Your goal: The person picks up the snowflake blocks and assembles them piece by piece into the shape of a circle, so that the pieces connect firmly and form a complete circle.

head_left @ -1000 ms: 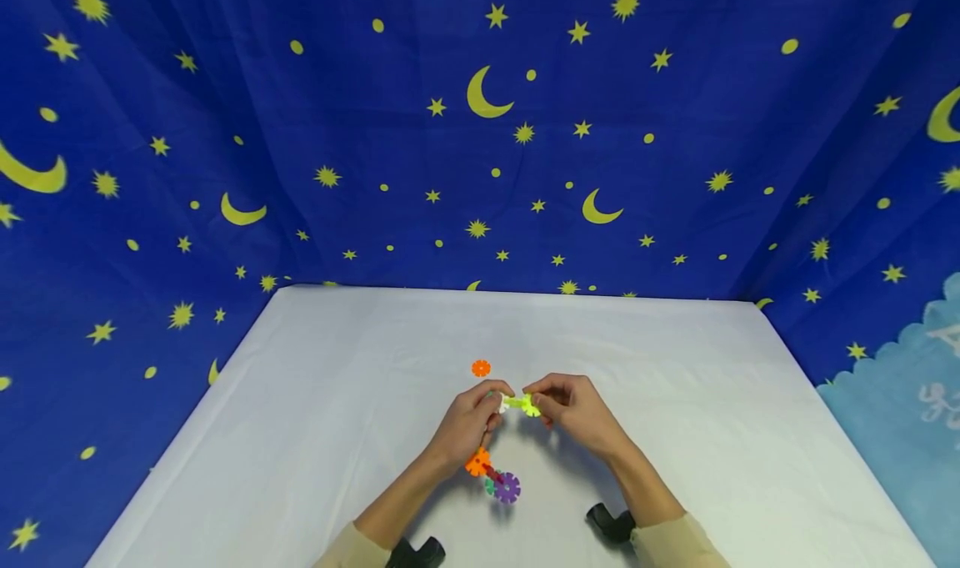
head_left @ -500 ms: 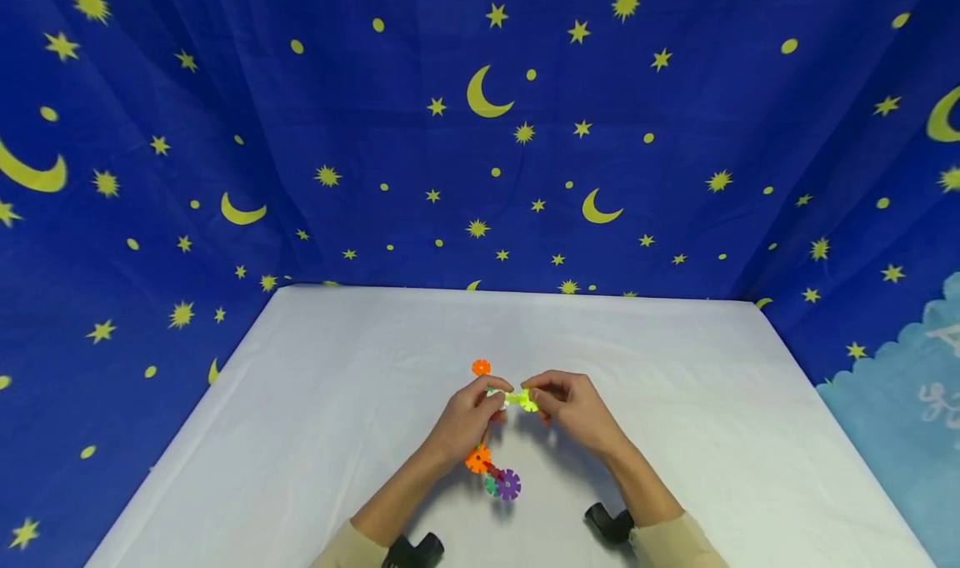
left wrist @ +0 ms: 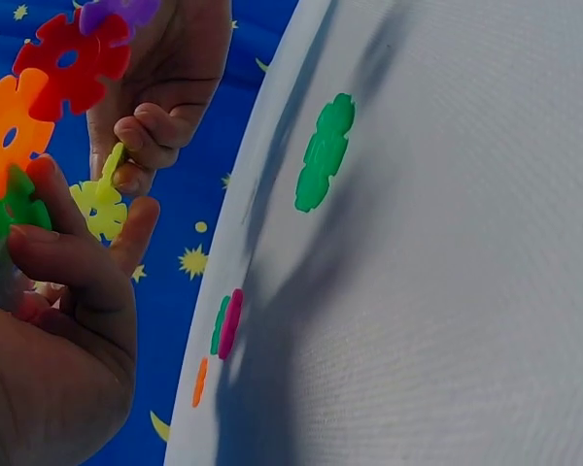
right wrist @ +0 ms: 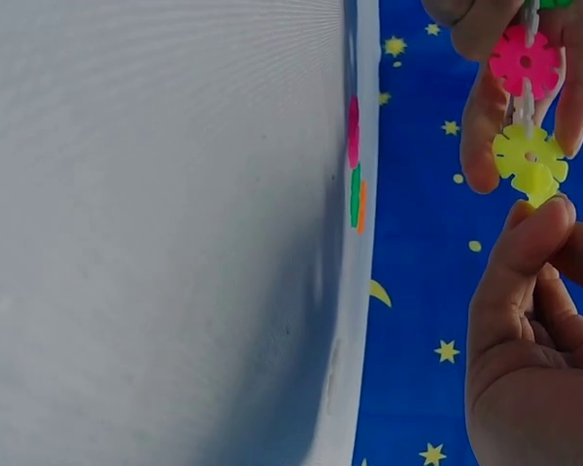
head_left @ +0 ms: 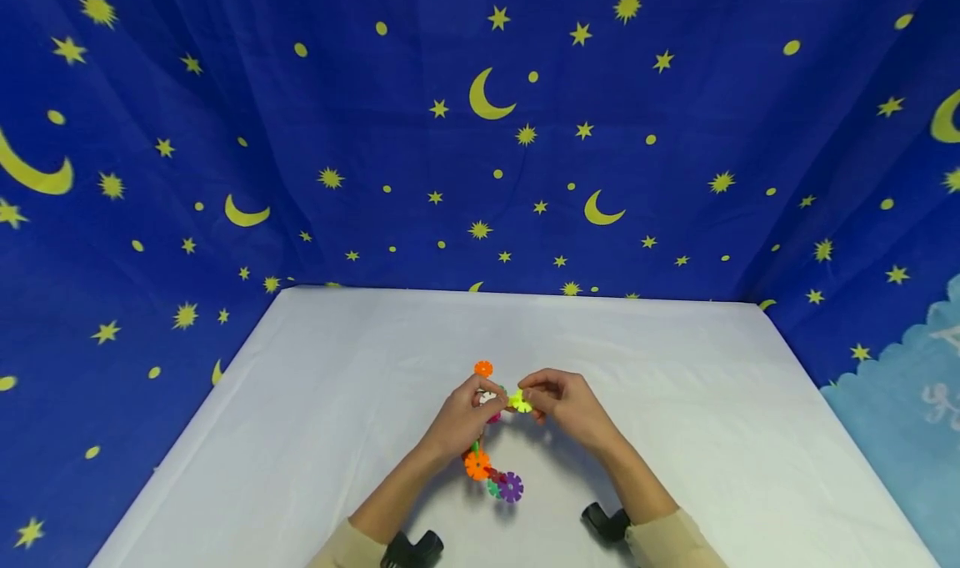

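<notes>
My left hand (head_left: 461, 418) holds a chain of notched plastic discs in its fingers. The chain hangs toward me, through an orange disc (head_left: 477, 465) and a red disc (left wrist: 73, 63) to a purple disc (head_left: 512, 487). Beyond the left fingers, a pink disc (right wrist: 525, 62) and a white disc (right wrist: 523, 105) lead to a yellow disc (right wrist: 530, 150). A second yellow disc (right wrist: 537, 184), set crosswise in the first, is pinched between thumb and finger of my right hand (head_left: 573, 405). A green disc (left wrist: 17, 202) is partly hidden by the left fingers.
Loose on the white table (head_left: 360, 359) lie an orange disc (head_left: 483, 369) beyond the hands, a green disc (left wrist: 325, 153) and a pink disc (left wrist: 231, 325). A black device (head_left: 412, 550) is by the left sleeve, another black device (head_left: 604, 524) by the right. A blue starry cloth hangs behind.
Both hands have shifted slightly left with the chain, the right hand coming closer to the left. A pink disc now shows below the left thumb. The far orange disc stays on the table.
</notes>
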### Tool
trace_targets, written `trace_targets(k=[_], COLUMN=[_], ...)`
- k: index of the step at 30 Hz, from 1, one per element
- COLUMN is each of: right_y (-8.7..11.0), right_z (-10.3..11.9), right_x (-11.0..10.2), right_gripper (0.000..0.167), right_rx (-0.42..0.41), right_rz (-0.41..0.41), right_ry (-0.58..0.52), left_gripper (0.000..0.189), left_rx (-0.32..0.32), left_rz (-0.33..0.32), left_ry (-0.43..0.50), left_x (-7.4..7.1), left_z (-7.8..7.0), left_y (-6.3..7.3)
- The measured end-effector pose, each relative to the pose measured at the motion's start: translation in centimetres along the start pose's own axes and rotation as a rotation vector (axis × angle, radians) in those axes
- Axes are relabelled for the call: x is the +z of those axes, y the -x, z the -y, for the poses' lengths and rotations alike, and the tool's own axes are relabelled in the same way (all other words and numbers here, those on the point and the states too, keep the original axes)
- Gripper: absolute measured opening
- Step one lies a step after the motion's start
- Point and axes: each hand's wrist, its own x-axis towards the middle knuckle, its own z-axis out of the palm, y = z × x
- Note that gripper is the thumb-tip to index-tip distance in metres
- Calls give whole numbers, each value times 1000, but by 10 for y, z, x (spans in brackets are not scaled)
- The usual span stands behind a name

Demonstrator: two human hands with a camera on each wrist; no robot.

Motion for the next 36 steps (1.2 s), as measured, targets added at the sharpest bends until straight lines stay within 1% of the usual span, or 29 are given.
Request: trace_targets(k=[4, 9, 12, 14, 18, 22, 27, 29, 33, 35, 36], right_y=[-2, -6, -8, -9, -13, -18, -23, -25, -31, -32, -33], right_z=[-3, -6, -7, -8, -9, -8, -8, -8, -9, -8, -8], right_x=[0, -2, -3, -2, 1, 4, 9, 11, 14, 15, 16], right_gripper=[23, 25, 25, 25, 27, 25, 18, 16, 13, 16, 20], right_rx=[-3, -6, -2, 5, 6, -13, -78, -101, -168, -225, -240], right_rz=[14, 29, 49, 62, 91, 113, 127, 142, 184, 215, 228], right_ry=[-31, -81, -77, -53, 41, 172, 356, 419, 554, 619, 652], left_gripper=[27, 29, 29, 29, 29, 32, 39, 39, 35, 32, 31], left_rx=[-17, -24, -27, -29, -38, -35, -17, -16, -24, -34, -43], left_rz=[-4, -39, -57, -66, -89, -84, -76, -81, -99, -111, -116], left_ry=[25, 64, 85, 98, 112, 129, 190, 195, 165, 148, 138], left_x=[-1, -7, -12, -15, -20, -21, -22, -22, -22, -22, -21], left_z=[1, 1, 1, -1, -3, -5, -6, -5, -5, -5, -5], left_y=[0, -3, -4, -4, -5, -5, -4, -4, -4, -4, -4])
